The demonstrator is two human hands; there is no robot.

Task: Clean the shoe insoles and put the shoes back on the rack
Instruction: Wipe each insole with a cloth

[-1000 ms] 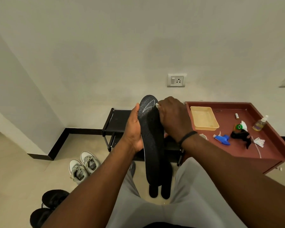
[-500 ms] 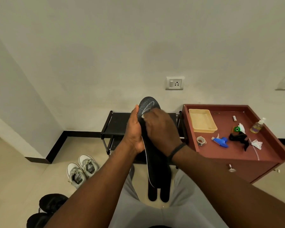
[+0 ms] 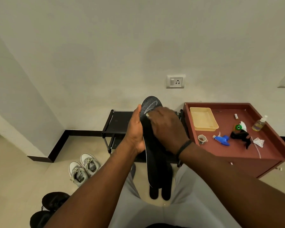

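Two pairs of shoes wait on the floor at left, well apart from the black shoe rack (image 3: 120, 122) against the wall: grey-white sneakers (image 3: 83, 168) nearer the rack, black shoes (image 3: 48, 209) closer to the person. Right of the rack stands a red-brown cabinet (image 3: 270, 160) carrying a yellow tray (image 3: 203, 119), a blue spray head (image 3: 221, 139), a small bottle (image 3: 259, 123) and a few smaller bits.

Between the knees, in front of the rack, is the dark insole (image 3: 152, 145), held nearly upright with its long axis running from the toe end at top down toward the lap; more dark insoles (image 3: 165, 183) seem to hang behind it. The left hand (image 3: 136, 134) grips its left edge about midway, thumb up along the rim. The right hand (image 3: 165, 129) lies across the face just below the toe, fingers curled over something pale, likely a wipe (image 3: 147, 114), though too little shows to be sure.

Judging from this, wiping is under way. Most of the unwiped length lies below the right fingers, so the coming stroke probably runs downward along the axis while the left hand braces.
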